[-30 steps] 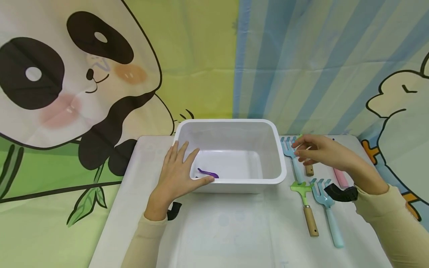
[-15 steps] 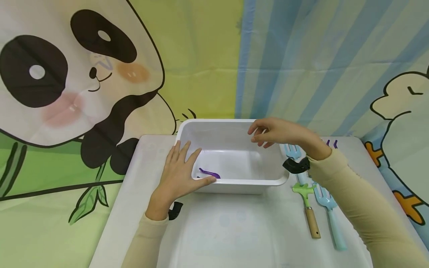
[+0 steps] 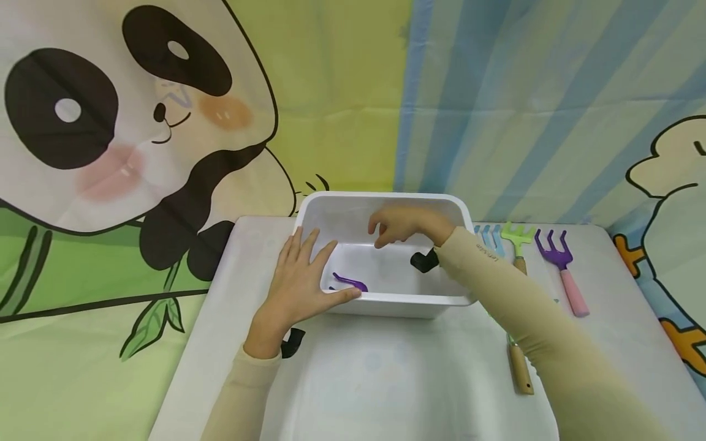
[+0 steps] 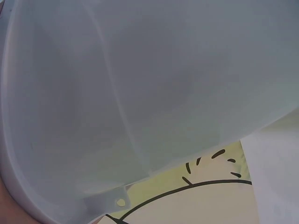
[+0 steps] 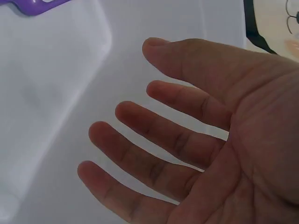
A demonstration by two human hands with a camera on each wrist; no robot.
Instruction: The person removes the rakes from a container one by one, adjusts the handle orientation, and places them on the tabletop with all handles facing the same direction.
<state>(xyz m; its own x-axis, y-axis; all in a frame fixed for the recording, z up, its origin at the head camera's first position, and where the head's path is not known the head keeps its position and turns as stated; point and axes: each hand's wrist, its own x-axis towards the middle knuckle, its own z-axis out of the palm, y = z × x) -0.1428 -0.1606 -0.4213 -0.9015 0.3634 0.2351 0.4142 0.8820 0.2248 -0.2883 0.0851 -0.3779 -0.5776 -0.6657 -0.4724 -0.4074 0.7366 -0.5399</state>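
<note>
A white plastic bin (image 3: pixel 402 299) stands at the back of the table. My left hand (image 3: pixel 298 282) rests at its front left corner, fingers spread over the left rim and thumb along the front rim. Inside, a purple piece (image 3: pixel 354 283) with thin curved prongs lies by the front wall, which hides the rest of it. My right hand (image 3: pixel 398 223) is over the inside of the bin, nothing in it. The right wrist view shows that palm (image 5: pixel 252 154) with fingers apart and slightly bent, and a bit of the purple piece (image 5: pixel 35 5) beyond.
Right of the bin lie a purple fork with a pink handle (image 3: pixel 573 291), a green rake (image 3: pixel 517 236), a light blue fork (image 3: pixel 491 236) and a wooden handle (image 3: pixel 520 370). My right sleeve covers parts of them. A printed curtain (image 3: pixel 342 92) hangs behind.
My right hand has moved left from above the tools, over the right rim and down into the bin. My left hand has kept its place on the rim.
</note>
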